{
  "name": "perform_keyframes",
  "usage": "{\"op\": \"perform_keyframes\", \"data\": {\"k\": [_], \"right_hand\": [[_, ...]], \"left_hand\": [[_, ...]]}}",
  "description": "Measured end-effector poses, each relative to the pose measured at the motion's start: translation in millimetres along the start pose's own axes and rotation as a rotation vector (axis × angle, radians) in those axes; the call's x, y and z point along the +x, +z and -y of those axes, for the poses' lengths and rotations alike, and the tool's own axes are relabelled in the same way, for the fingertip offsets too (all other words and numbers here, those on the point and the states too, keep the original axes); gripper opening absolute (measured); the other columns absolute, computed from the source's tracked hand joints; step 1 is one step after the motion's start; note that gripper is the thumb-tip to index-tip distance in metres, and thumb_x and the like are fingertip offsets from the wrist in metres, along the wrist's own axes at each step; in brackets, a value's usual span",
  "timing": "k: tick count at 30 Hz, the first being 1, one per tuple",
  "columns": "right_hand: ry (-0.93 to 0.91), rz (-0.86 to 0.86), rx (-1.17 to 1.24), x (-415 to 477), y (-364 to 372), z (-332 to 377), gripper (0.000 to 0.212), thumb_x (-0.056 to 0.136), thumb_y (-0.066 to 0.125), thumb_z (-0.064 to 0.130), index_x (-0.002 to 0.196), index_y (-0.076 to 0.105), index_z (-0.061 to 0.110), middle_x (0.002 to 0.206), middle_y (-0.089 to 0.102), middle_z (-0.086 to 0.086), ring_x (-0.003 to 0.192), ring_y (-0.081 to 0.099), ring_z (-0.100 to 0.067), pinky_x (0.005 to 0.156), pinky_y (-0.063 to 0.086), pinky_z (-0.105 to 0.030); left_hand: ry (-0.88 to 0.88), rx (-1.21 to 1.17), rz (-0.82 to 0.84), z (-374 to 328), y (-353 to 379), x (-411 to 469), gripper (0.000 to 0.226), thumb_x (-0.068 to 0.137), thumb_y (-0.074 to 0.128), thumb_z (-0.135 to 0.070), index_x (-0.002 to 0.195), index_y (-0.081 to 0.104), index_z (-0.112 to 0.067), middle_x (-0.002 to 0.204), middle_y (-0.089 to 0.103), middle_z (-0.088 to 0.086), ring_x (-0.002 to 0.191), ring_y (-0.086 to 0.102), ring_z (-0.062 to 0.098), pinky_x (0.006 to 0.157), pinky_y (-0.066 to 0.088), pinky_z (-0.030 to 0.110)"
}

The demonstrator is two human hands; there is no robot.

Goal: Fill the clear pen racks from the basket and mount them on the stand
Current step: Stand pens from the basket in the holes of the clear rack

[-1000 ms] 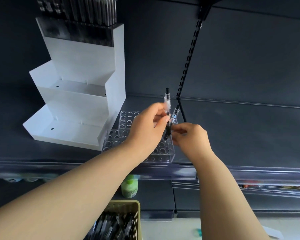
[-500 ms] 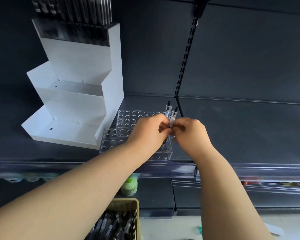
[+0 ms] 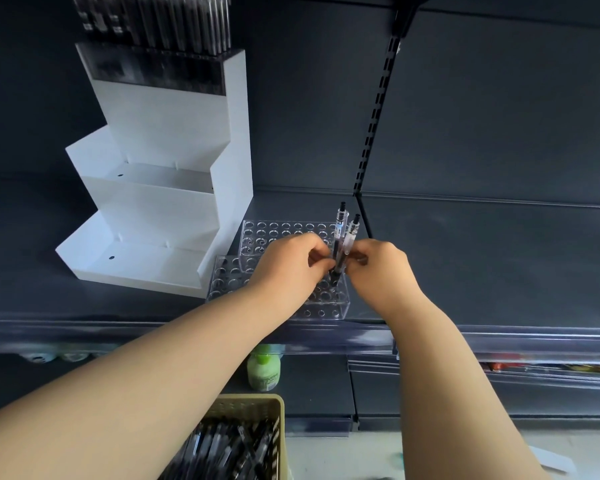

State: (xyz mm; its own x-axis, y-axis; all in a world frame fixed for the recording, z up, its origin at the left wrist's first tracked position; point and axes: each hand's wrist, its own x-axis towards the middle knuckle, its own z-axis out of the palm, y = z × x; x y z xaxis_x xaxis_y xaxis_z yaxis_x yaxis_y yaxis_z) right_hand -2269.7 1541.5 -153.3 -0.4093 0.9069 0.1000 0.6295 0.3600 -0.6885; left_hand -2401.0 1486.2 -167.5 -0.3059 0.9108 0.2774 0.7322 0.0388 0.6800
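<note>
Two clear pen racks with round holes lie on the dark shelf: a near rack (image 3: 229, 282) and a far rack (image 3: 278, 233) behind it. My left hand (image 3: 291, 265) pinches a clear black-ink pen (image 3: 339, 233) standing upright at the near rack's right end. My right hand (image 3: 378, 268) pinches a second pen (image 3: 352, 233) right beside it, leaning slightly. The white stepped stand (image 3: 160, 209) sits to the left, its two lower steps bare, its top step holding a filled rack (image 3: 153, 64). A beige basket (image 3: 243, 441) of pens is at the bottom.
A green bottle (image 3: 264, 370) stands on the lower shelf under my hands. A slotted upright (image 3: 374, 116) runs up the dark back panel behind the racks. A clear price rail (image 3: 499, 341) edges the shelf front. Dark shelf surface stretches to the right.
Both hands have lowered the two pens toward the near rack's right end and come closer together; the left hand's pen has dropped well down from its raised position.
</note>
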Motion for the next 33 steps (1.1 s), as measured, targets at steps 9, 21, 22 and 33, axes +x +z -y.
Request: {"op": "perform_keyframes", "data": {"k": [9,21,22,33], "right_hand": [[0.001,-0.018,0.037,-1.2,0.4,3.6,0.031,0.086,0.049,0.003,0.107,0.066,0.018,0.086,0.059,0.009,0.067,0.051,0.003,0.052,0.033,0.006],[0.072,0.055,-0.062,-2.3,-12.1,7.1,0.026,0.082,0.069,0.024,0.106,0.066,0.016,0.093,0.065,0.006,0.084,0.057,-0.011,0.069,0.042,-0.018],[0.069,0.078,-0.085,-3.0,-9.9,8.5,0.035,0.083,0.068,0.027,0.115,0.062,0.015,0.105,0.064,0.002,0.091,0.057,-0.014,0.073,0.042,-0.021],[0.028,0.061,-0.147,-21.5,25.3,5.8,0.078,0.07,0.07,0.057,0.129,0.043,0.013,0.135,0.04,-0.005,0.12,0.04,-0.022,0.093,0.036,-0.029]], "left_hand": [[0.013,0.022,0.036,-8.6,-1.6,1.2,0.021,0.086,0.064,-0.021,0.108,0.064,-0.02,0.104,0.066,-0.003,0.091,0.061,0.013,0.083,0.05,0.031],[0.162,0.377,0.03,13.5,-45.0,-22.9,0.026,0.09,0.053,-0.014,0.112,0.065,-0.02,0.115,0.062,-0.005,0.102,0.056,0.018,0.082,0.044,0.029],[0.22,0.44,0.016,21.3,-57.1,-29.0,0.025,0.088,0.056,-0.01,0.11,0.067,-0.016,0.112,0.064,-0.001,0.101,0.058,0.022,0.083,0.046,0.033],[-0.189,0.761,0.233,143.4,-140.3,-73.2,0.048,0.1,0.027,-0.036,0.146,0.028,-0.022,0.153,0.027,-0.005,0.14,0.023,0.014,0.115,0.016,0.029]]}}
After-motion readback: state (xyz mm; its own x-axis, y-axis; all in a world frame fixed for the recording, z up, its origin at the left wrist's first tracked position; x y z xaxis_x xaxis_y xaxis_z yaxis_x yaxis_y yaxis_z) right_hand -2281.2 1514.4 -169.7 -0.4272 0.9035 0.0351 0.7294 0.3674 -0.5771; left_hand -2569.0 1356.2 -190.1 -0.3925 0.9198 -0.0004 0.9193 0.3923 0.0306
